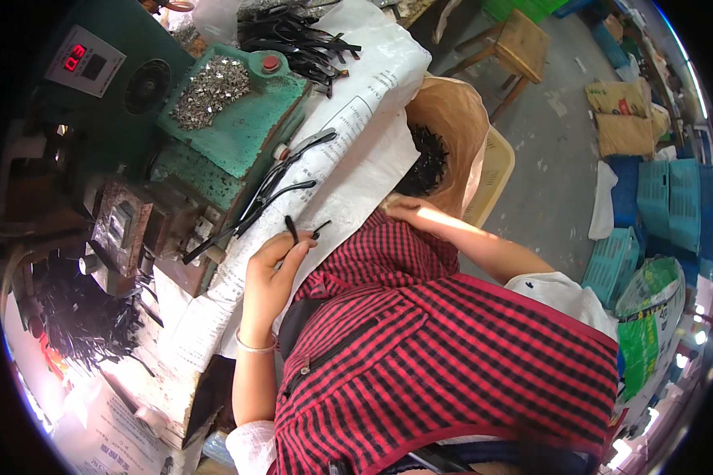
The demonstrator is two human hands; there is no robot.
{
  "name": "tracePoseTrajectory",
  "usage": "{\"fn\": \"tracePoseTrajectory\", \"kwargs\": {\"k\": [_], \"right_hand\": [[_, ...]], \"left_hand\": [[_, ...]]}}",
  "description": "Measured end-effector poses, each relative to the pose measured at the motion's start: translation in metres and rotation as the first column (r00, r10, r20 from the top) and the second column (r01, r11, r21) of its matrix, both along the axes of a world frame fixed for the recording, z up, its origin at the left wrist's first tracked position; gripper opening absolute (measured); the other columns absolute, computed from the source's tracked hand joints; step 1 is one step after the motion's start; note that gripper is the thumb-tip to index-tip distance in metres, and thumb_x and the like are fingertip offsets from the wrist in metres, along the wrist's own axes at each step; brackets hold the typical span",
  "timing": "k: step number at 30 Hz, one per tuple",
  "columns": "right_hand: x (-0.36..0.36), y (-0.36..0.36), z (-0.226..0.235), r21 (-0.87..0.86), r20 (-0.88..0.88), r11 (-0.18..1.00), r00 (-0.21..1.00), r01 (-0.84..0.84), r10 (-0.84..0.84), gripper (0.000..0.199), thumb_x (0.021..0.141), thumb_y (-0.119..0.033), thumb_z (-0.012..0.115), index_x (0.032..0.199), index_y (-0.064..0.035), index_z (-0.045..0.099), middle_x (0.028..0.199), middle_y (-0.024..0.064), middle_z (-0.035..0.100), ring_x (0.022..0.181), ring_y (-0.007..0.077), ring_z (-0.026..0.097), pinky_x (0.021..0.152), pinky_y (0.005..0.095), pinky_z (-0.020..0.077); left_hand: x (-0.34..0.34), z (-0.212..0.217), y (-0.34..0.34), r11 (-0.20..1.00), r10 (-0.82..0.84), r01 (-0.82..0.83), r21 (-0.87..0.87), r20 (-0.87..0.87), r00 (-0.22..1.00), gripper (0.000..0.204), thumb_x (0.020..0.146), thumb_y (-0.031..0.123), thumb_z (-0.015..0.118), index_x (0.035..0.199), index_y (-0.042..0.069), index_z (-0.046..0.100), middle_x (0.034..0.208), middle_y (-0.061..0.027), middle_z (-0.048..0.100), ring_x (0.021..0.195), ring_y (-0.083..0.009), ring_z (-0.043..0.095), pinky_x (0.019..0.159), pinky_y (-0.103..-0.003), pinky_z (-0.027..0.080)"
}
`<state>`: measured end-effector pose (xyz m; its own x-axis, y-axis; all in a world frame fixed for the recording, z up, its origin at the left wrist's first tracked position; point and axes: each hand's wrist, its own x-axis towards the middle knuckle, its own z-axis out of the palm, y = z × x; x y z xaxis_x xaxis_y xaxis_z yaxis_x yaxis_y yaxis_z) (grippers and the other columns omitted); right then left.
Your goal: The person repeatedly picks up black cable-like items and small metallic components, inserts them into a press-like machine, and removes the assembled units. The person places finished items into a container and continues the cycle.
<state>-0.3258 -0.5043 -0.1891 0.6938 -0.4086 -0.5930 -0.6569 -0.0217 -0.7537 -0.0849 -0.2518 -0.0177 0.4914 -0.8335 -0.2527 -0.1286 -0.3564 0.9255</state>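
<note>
My left hand point(273, 265) is closed in a pinch near the edge of the white sheet point(348, 178). Thin black ends of an eyeglass temple point(291, 228) stick out past its fingers. Several more black eyeglass temples point(273, 190) lie on the sheet, along the front of a green bench machine point(245, 154). My right hand point(404, 212) is low beside the mouth of a brown paper sack point(467, 119), over my red-and-black checked apron. Its fingertips are partly hidden, so whether it grips anything does not show. Black strips point(426, 162) lie inside the sack.
A heap of small metal pieces point(210, 91) sits on the machine's tray, near a red button point(271, 63). Black temples pile up at the back point(293, 43) and lower left point(83, 313). Behind the sack are a yellow basket point(495, 170) and a wooden stool point(519, 47); blue crates point(669, 202) stand right.
</note>
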Motion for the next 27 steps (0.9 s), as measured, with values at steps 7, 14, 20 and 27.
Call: {"fn": "tracePoseTrajectory", "kwargs": {"k": [7,14,20,27], "right_hand": [[-0.011,-0.081,0.055,0.431,-0.268,0.647,0.773,0.629,-0.574,0.085,0.099,-0.075,0.047,0.123,0.0041,0.067,0.105,0.023,0.072,0.085,0.0262,0.07,0.076,0.0366,0.059],[0.021,0.008,0.09,-0.28,-0.273,0.914,0.937,-0.293,0.216,0.048,0.091,-0.036,0.067,0.128,-0.006,0.069,0.122,0.0214,0.071,0.113,0.0371,0.069,0.098,0.0424,0.0542],[0.001,0.041,-0.013,-0.603,-0.199,0.696,0.918,-0.39,0.342,0.027,0.087,-0.02,0.065,0.11,-0.0118,0.077,0.109,0.0192,0.074,0.107,0.0381,0.069,0.094,0.0442,0.0548],[0.026,0.044,-0.003,-0.554,-0.251,0.679,0.875,-0.481,0.415,0.029,0.088,-0.021,0.065,0.112,-0.0122,0.078,0.11,0.0189,0.074,0.107,0.0373,0.07,0.095,0.0432,0.0548]], "left_hand": [[0.002,0.004,0.047,0.99,0.134,-0.138,-0.042,-0.087,0.987,0.018,0.101,0.009,0.065,0.1,-0.006,0.074,0.106,-0.011,0.077,0.095,-0.0168,0.068,0.089,-0.03,0.051],[0.017,0.004,0.078,0.984,0.148,-0.163,-0.07,-0.181,0.972,0.018,0.103,0.009,0.064,0.102,-0.005,0.074,0.106,-0.0113,0.077,0.095,-0.0149,0.066,0.089,-0.03,0.052],[0.028,0.007,0.091,0.991,0.112,-0.122,-0.047,-0.181,0.977,0.02,0.104,0.011,0.063,0.105,-0.006,0.074,0.106,-0.0098,0.077,0.09,-0.0147,0.068,0.085,-0.028,0.053],[0.031,0.006,0.086,0.987,0.131,-0.148,-0.057,-0.23,0.964,0.021,0.104,0.011,0.063,0.103,-0.007,0.074,0.104,-0.0093,0.077,0.086,-0.0138,0.066,0.081,-0.027,0.053]]}}
